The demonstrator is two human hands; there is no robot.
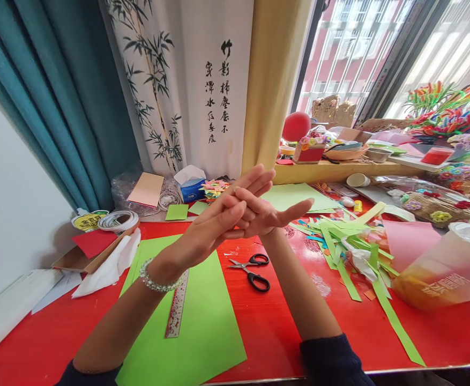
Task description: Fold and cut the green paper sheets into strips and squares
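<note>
From my remote place I see a red bench [275, 348], which carries a large green paper sheet [210, 316] left of centre. Above it, two hands touch: the left hand [213, 228] is open with fingers stretched; the right hand [261, 217] has its thumb spread, but I cannot tell how firmly its fingers close. A patterned ruler [176, 308] lies on the sheet; scissors [245, 267] with parted blades rest just beside the sheet's right edge.
</note>
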